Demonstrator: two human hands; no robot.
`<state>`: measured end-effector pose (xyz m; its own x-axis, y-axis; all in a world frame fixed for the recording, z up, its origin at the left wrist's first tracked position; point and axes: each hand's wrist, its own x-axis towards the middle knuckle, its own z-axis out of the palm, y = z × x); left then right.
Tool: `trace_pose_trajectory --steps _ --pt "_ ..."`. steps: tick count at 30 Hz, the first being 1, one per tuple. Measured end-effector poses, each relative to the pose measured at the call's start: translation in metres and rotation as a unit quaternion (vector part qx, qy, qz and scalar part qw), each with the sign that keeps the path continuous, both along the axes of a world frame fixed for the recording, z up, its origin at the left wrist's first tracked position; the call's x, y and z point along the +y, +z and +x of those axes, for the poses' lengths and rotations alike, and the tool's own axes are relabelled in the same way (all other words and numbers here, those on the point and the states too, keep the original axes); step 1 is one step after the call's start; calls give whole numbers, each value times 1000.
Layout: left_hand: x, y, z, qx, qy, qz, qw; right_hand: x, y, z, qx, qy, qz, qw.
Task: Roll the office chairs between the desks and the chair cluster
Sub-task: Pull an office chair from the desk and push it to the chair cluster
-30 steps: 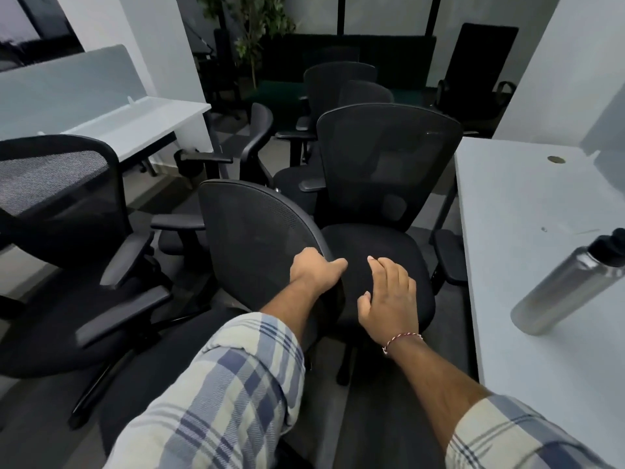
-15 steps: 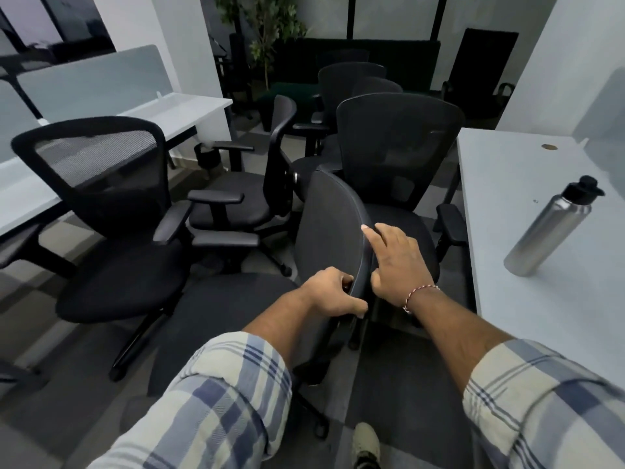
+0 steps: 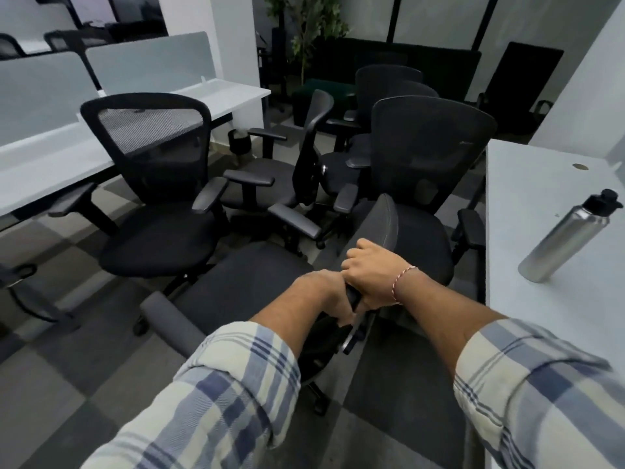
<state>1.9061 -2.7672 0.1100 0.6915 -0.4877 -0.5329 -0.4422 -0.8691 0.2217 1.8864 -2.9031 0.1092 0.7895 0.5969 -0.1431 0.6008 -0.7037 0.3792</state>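
A black office chair [image 3: 243,286] stands right in front of me, its seat facing left and its backrest [image 3: 382,225] seen edge-on. My left hand [image 3: 324,296] grips the backrest's edge low down. Just above it, my right hand [image 3: 372,275] with a thread bracelet curls round the same edge. Behind the chair crowds a cluster of black chairs: a mesh-backed one [image 3: 152,184] on the left, one turned sideways [image 3: 284,184] in the middle, and a tall-backed one [image 3: 426,170] by the right desk.
A white desk [image 3: 548,252] runs along the right and carries a steel bottle [image 3: 564,238]. White desks with grey dividers [image 3: 50,157] line the left. More chairs, a plant [image 3: 311,32] and a dark sofa stand at the back. Checkered carpet [image 3: 67,367] lies at lower left.
The chair has swivelled, its backrest going from facing me to edge-on and its seat swinging left. Both hands slid down the backrest's edge, and the right hand closed round it.
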Motion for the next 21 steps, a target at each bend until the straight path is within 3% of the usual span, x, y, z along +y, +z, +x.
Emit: trace_pose_trajectory --steps 7,10,16,21 --pt "57 11 2 60 37 64 995 20 -17 -1 55 -11 84 995" --pt "82 9 -1 46 61 65 995 46 -22 -4 29 -5 113 993" --pt "151 -16 -38 -159 95 54 981 122 -36 -18 -24 27 175 984" --pt "194 -18 -60 -191 83 65 976 167 -50 -46 -62 26 197 978"
